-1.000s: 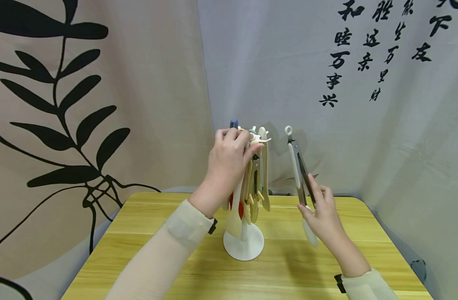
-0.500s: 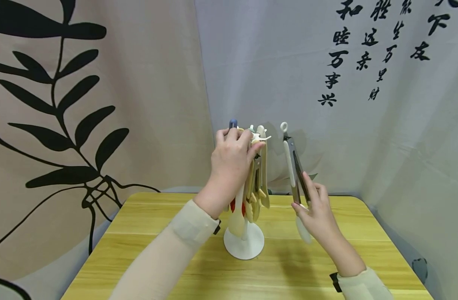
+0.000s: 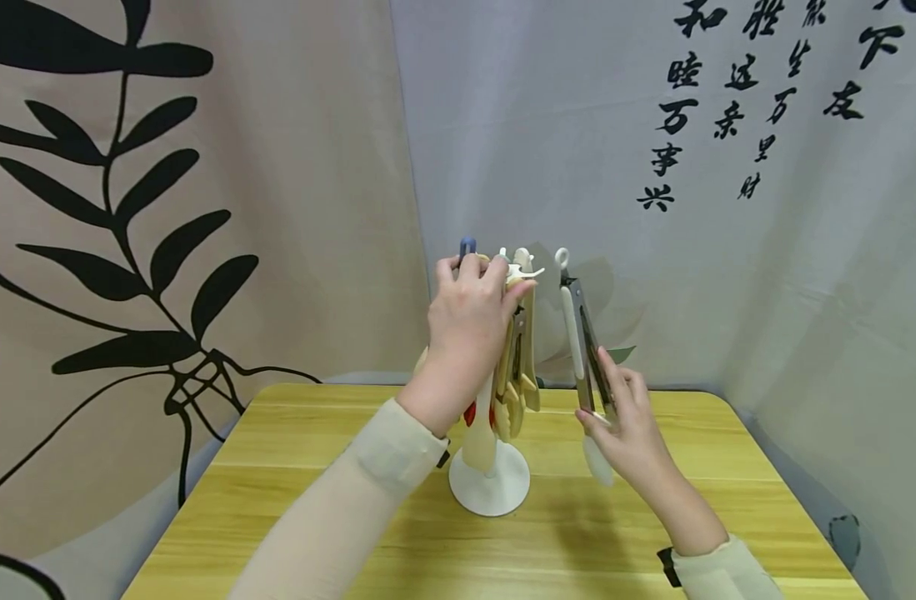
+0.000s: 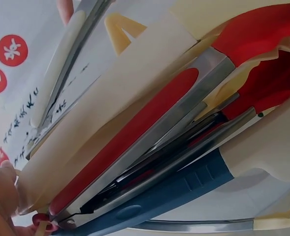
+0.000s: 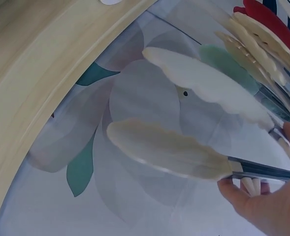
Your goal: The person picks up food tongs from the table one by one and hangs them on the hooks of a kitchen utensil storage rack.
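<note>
My left hand (image 3: 467, 308) grips the top of a white utensil stand (image 3: 490, 493), its fingers curled over the hooks. Several kitchen tools hang there, among them red-tipped tongs (image 4: 135, 137), a blue-handled utensil (image 4: 184, 188) and cream tongs (image 3: 517, 358). To the right of the stand, my right hand (image 3: 626, 417) pinches a pair of white tongs (image 3: 575, 337) low on the arms. They are held off the table, ring end up and leaning slightly left. In the right wrist view their scalloped white heads (image 5: 172, 152) are spread apart. My left palm hides part of the stand's top.
The stand's round base sits on a wooden table (image 3: 337, 517). Behind the table hangs a pale curtain (image 3: 533, 150) with black writing and a large leaf print (image 3: 142, 275).
My right hand has carried the white tongs left, closer to the stand. The left hand has shifted slightly to the right while still gripping the stand's top.
</note>
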A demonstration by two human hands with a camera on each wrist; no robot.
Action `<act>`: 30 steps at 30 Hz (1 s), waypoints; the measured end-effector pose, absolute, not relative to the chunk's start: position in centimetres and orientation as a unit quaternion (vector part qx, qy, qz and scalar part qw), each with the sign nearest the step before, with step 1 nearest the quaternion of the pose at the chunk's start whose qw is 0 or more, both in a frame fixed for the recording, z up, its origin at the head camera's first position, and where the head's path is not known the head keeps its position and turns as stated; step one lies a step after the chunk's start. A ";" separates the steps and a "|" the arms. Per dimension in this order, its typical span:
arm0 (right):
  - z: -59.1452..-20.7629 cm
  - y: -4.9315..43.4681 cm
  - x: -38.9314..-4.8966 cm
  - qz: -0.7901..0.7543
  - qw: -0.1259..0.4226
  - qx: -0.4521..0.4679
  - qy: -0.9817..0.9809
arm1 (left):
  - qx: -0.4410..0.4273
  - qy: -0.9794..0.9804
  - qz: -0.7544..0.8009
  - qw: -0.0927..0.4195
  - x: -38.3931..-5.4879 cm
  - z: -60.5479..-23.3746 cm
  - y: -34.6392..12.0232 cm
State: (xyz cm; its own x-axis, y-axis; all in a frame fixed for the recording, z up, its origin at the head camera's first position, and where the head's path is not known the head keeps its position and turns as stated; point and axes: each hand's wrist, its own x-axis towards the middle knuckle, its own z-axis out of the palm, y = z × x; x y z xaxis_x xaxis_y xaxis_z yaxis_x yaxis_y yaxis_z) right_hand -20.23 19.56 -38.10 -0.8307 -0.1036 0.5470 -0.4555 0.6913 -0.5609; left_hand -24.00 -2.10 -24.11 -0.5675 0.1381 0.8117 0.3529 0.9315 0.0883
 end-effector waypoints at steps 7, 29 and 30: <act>-38.1 19.3 -20.1 0.380 0.234 0.186 -0.875 | -0.131 -0.882 -0.089 0.445 -24.0 -24.1 -2.0; -38.5 18.8 -20.4 0.398 0.223 0.240 -0.857 | -0.137 -0.880 -0.083 0.448 -24.1 -24.1 -1.9; -38.5 18.8 -20.4 0.401 0.221 0.240 -0.856 | -0.137 -0.880 -0.082 0.448 -24.1 -24.1 -1.9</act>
